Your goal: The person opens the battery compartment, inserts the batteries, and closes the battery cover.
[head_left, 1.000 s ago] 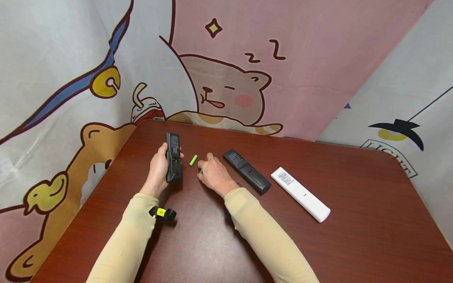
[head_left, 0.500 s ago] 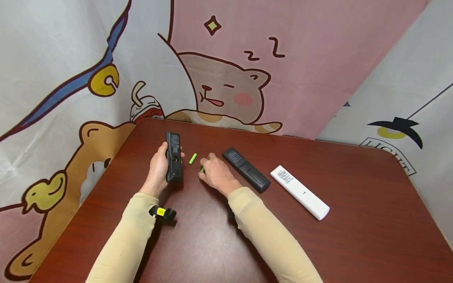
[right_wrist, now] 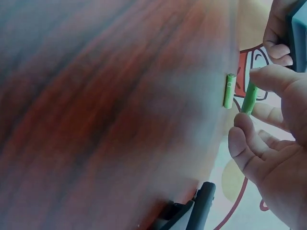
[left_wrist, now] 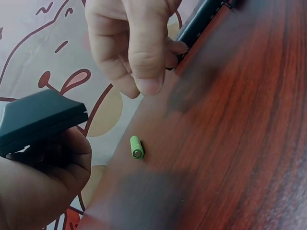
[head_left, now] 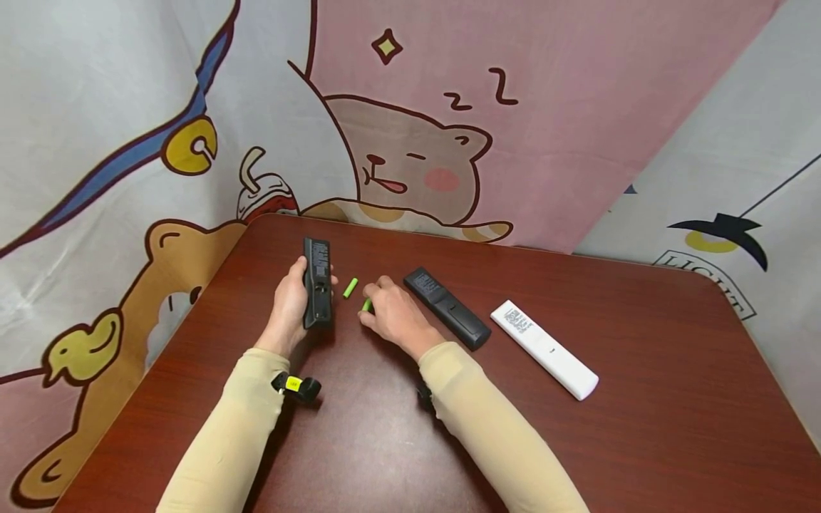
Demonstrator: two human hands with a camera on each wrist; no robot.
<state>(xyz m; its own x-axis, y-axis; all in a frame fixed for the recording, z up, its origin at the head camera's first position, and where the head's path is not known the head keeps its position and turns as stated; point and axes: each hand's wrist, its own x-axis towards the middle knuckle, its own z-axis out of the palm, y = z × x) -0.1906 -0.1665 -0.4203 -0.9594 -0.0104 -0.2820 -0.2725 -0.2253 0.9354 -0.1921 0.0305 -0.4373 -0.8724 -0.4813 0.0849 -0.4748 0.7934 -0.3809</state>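
My left hand [head_left: 288, 303] grips a black remote control [head_left: 318, 285], its back turned up and its battery compartment uncovered. To the right of it, my right hand [head_left: 399, 313] pinches a green battery [right_wrist: 249, 97] between thumb and fingertips, raised over the table in the right wrist view. A second green battery [head_left: 350, 288] lies on the table between the two hands. In the left wrist view that loose battery [left_wrist: 137, 147] shows one end, below the right hand's fingers, while the held one is hidden behind them.
Another black remote [head_left: 447, 308] lies back side up just right of my right hand. Farther right is a white remote [head_left: 545, 349], lying at a slant. A printed cloth [head_left: 551, 107] hangs behind the brown wooden table [head_left: 609, 442].
The right hand has drawn slightly right and toward me, and more of its battery shows between the fingers. The left hand and remote have shifted slightly right.
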